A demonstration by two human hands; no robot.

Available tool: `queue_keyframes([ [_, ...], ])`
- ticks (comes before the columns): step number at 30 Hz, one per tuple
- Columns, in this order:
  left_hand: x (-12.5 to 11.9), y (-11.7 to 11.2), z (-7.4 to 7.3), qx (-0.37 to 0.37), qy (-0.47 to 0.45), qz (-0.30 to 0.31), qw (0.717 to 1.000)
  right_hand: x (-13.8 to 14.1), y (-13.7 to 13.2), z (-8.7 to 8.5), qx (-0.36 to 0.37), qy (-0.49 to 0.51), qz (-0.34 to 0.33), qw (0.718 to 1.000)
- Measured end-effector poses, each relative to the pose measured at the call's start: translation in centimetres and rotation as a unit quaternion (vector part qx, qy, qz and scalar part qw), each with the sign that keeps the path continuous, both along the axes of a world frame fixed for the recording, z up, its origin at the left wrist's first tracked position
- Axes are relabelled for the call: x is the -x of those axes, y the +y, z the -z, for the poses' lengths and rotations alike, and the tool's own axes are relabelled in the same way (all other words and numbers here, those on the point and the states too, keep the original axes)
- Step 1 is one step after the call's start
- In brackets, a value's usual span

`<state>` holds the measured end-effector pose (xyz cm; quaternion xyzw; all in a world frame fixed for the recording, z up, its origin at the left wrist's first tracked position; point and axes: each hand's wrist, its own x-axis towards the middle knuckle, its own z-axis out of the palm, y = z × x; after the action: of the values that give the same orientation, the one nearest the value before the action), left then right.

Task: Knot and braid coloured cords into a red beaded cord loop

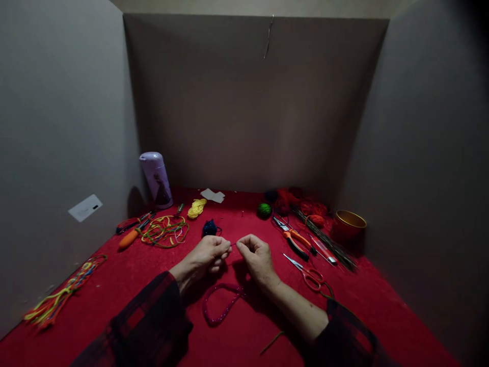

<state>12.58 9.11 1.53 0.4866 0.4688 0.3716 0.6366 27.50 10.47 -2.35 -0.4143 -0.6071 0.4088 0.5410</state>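
My left hand [209,254] and my right hand [256,257] face each other above the red cloth, each pinched closed. A thin dark purple thread [234,244] spans the small gap between their fingertips. Nearer to me, a purple-pink cord loop [206,308] with light specks lies on the cloth; whether the thread joins it cannot be seen. Just beyond my left hand sits a dark blue ball of yarn [209,228]. Scissors with red handles [311,279] rest to the right of my right hand.
On the right lie orange-handled pliers [300,242], a red cutter [324,250], a bundle of thin sticks [328,239], a green yarn ball [264,210] and a red bowl [349,224]. Leftward are a purple bottle [156,181], tangled cords [165,232], yellow yarn [197,208] and a braided tassel [64,293].
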Motion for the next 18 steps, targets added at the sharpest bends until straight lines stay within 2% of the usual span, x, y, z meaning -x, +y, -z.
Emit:
queue_keyframes([
  [5,0.5,0.3,0.2,-0.020,-0.004,-0.005,1.000,0.0,0.0,0.0,0.004,-0.005,-0.014,1.000],
  [8,0.6,0.8,0.3,-0.119,0.100,-0.040,0.987,-0.5,0.8,-1.2,0.044,-0.004,-0.044,0.998],
  [11,0.4,0.8,0.0,-0.267,0.210,-0.053,0.939,-1.0,1.7,-3.3,0.069,0.040,-0.063,0.995],
  [14,0.2,0.4,-0.5,-0.360,0.261,-0.044,0.895,-1.1,1.7,-4.9,0.073,0.034,-0.112,0.990],
  [16,0.2,0.1,-0.7,-0.405,0.289,-0.042,0.867,-0.8,1.3,-5.2,0.104,0.019,-0.166,0.980],
  [18,0.3,-0.1,-0.7,-0.434,0.310,-0.035,0.845,-0.4,1.0,-4.8,0.144,0.000,-0.192,0.971],
])
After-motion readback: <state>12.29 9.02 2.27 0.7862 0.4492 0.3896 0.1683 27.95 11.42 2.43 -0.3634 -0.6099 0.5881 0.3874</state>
